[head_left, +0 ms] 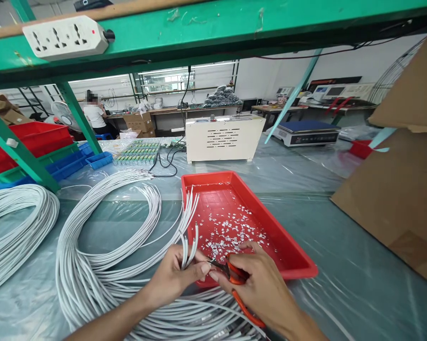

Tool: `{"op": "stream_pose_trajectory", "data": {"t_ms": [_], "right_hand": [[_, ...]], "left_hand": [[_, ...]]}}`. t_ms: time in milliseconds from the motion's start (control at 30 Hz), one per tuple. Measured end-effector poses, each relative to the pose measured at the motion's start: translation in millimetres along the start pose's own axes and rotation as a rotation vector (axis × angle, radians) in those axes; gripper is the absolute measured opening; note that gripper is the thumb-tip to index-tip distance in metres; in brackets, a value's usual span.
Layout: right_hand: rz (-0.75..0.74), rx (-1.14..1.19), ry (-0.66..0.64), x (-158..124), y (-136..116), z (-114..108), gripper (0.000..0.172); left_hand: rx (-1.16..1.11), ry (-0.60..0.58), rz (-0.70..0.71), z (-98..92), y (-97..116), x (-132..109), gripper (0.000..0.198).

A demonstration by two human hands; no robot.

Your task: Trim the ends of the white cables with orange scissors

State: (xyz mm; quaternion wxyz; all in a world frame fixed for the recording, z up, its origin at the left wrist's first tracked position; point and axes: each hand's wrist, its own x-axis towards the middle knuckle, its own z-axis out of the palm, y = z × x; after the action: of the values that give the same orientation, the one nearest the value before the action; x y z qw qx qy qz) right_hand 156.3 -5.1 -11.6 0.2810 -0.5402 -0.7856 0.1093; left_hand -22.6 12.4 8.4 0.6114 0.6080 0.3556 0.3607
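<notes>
I have a few white cable ends (196,236) standing up in my left hand (180,272), just over the near left edge of a red tray (265,218); the left fingers are clamped on them. My right hand (265,279) has its fingers wrapped round the orange handles of a pair of scissors (238,273). The dark blades point left, their tips right beside the left fingertips; I cannot tell whether they touch a cable. Small pale scraps (222,244) lie scattered over the tray floor, thickest near the hands. More loose cable ends lean over the tray's left wall.

To the left, a big coil of white cable (69,255) spreads across the surface (341,265), running under my forearms, and a second coil (44,213) lies beyond it at the far left. Behind the tray I see a cream slotted box (222,137), with a weighing scale (307,132) to its right and green boards (137,151) to its left. Brown cardboard (405,203) stands at the right. A power strip (66,38) sits on the green beam (199,28) overhead.
</notes>
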Motion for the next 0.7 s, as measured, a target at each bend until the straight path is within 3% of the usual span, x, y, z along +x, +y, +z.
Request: {"op": "stream_pose_trajectory", "data": {"t_ms": [167, 267, 367, 467, 567, 700], "right_hand": [[0.023, 0.003, -0.021, -0.7, -4.5, -0.3, 0.046], [0.054, -0.007, -0.021, -2.7, -7.1, 0.4, 0.046], [0.064, -0.021, 0.008, -4.3, -7.9, 1.1, 0.046], [0.033, -0.056, 0.068, -3.3, -6.7, 0.8, 0.044], [-0.005, -0.097, 0.130, -0.9, -5.1, -0.8, 0.041], [-0.001, -0.072, 0.110, -1.9, -7.1, -1.6, 0.041]], "left_hand": [[0.076, 0.103, 0.059, 6.5, -3.4, -1.6, 0.014], [0.328, 0.219, 0.242, 9.7, -4.1, -7.5, 0.011], [0.536, 0.214, 0.390, 10.1, -1.9, -12.7, 0.013], [0.541, 0.170, 0.294, 10.3, 3.6, -11.5, 0.017], [0.384, 0.123, 0.161, 11.6, 6.7, -5.7, 0.022], [0.306, 0.212, 0.148, 12.7, 1.8, -3.2, 0.016]]}}
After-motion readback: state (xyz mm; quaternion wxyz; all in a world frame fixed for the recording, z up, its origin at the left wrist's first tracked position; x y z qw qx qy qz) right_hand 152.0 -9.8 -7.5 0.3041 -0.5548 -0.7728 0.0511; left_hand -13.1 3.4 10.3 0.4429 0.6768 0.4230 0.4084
